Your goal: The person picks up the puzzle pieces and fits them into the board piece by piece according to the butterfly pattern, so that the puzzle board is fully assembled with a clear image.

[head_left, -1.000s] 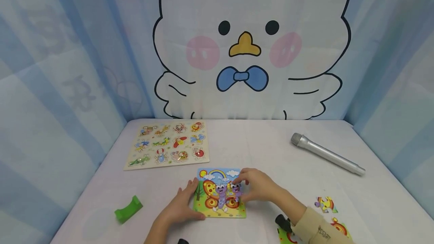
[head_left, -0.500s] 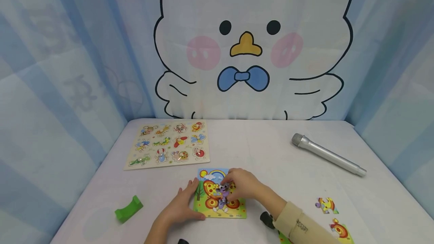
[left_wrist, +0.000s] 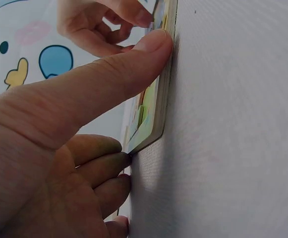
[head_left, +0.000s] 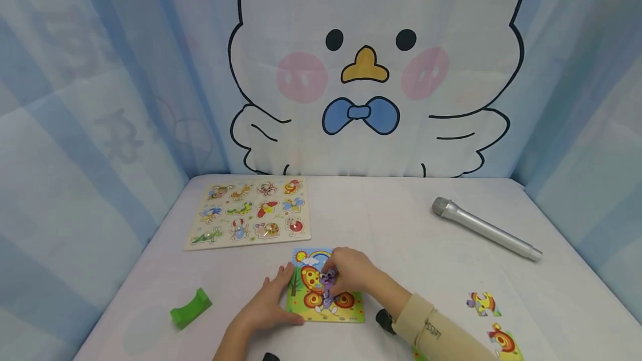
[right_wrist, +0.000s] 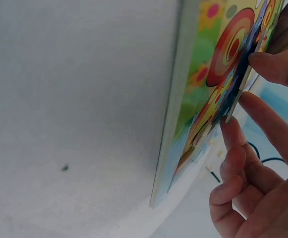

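A small butterfly jigsaw board (head_left: 346, 315) lies at the table's front centre. My right hand (head_left: 353, 269) pinches a puzzle piece (head_left: 329, 278) with a purple butterfly face between thumb and fingertips, held over the middle of the board. In the right wrist view, the piece (right_wrist: 243, 74) stands tilted close to the picture surface. Fingers cover part of the board's upper right. My left hand (head_left: 267, 303) steadies the board at its left, with the thumb along the near edge and fingertips against the left edge, the thumb (left_wrist: 151, 47) lying straight in the left wrist view.
Loose puzzle pieces, one yellow (head_left: 484, 304) and one with an orange swirl (head_left: 504, 341), lie at the right, another partly under the sleeve (head_left: 433, 330). An insect peg board (head_left: 251, 213), a green arched block (head_left: 190, 309) and a silver microphone (head_left: 486, 229) also lie here.
My right hand has carried the pinched piece leftward from the board's right side to its middle, where it now shows tilted. The left hand has stayed in place.
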Available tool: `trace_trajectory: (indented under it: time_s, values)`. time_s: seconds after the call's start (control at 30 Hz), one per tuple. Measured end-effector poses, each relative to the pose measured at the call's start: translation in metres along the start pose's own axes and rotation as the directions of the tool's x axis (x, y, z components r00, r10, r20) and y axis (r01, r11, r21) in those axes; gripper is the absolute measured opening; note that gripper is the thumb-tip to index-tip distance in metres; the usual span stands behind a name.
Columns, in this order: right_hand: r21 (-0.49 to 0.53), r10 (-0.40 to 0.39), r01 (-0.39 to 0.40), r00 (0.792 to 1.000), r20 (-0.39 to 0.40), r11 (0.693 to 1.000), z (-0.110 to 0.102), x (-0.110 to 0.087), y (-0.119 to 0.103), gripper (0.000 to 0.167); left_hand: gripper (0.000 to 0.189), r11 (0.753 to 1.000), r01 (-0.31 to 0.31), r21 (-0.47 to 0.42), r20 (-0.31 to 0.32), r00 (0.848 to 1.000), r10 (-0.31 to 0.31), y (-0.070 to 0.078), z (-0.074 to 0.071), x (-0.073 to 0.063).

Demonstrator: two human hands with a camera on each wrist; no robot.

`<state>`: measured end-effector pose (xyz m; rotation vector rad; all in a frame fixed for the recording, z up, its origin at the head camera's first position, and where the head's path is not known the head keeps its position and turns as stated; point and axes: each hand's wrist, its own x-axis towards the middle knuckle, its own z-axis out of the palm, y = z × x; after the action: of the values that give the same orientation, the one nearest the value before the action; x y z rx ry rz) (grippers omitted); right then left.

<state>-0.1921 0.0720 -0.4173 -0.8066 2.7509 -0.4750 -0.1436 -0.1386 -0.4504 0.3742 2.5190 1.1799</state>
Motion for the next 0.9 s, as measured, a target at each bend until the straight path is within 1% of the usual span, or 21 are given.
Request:
trace_trajectory:
  time_s: [0.17, 0.37, 0.47, 0.57, 0.63, 0.77, 0.83, 0.9]
  values:
    - [-0.019, 0.012, -0.012, 1.0, -0.002, 1.0, 0.003, 0.001, -0.004, 0.032, 0.11, 1.0, 0.007, -0.004, 0.002, 1.0, -0.007, -0.001, 0.0, -0.001]
    - [-0.067, 0.013, -0.013, 1.0, -0.011, 0.998, 0.006, 0.0, -0.005, 0.029, 0.111, 1.0, 0.001, -0.005, 0.004, 1.0, -0.001, -0.002, 0.0, -0.001]
    - [-0.068, 0.01, -0.011, 1.0, -0.018, 0.998, 0.006, -0.002, -0.005, 0.028, 0.111, 1.0, -0.001, 0.002, 0.004, 1.0, 0.001, -0.001, 0.0, 0.0]
    - [-0.047, 0.009, -0.01, 1.0, -0.023, 0.999, 0.006, -0.002, -0.004, 0.028, 0.11, 1.0, -0.001, 0.007, 0.004, 1.0, 0.001, 0.001, 0.0, 0.0]
    - [-0.025, 0.01, -0.01, 1.0, -0.028, 1.0, 0.006, -0.003, -0.002, 0.028, 0.11, 1.0, -0.005, 0.011, 0.003, 1.0, 0.005, 0.002, 0.0, 0.0]
    - [0.069, 0.004, -0.003, 1.0, -0.008, 0.998, 0.005, -0.006, 0.003, 0.03, 0.11, 1.0, -0.005, 0.012, 0.001, 1.0, 0.005, 0.002, 0.0, -0.001]
    - [0.166, -0.006, 0.002, 1.0, 0.02, 0.986, 0.002, -0.008, 0.007, 0.032, 0.111, 1.0, -0.003, 0.014, -0.001, 1.0, 0.003, 0.002, 0.001, -0.001]
    - [0.261, -0.023, 0.01, 0.999, 0.045, 0.965, -0.003, -0.011, 0.012, 0.033, 0.111, 1.0, 0.003, 0.012, 0.0, 1.0, -0.003, 0.003, 0.001, -0.001]
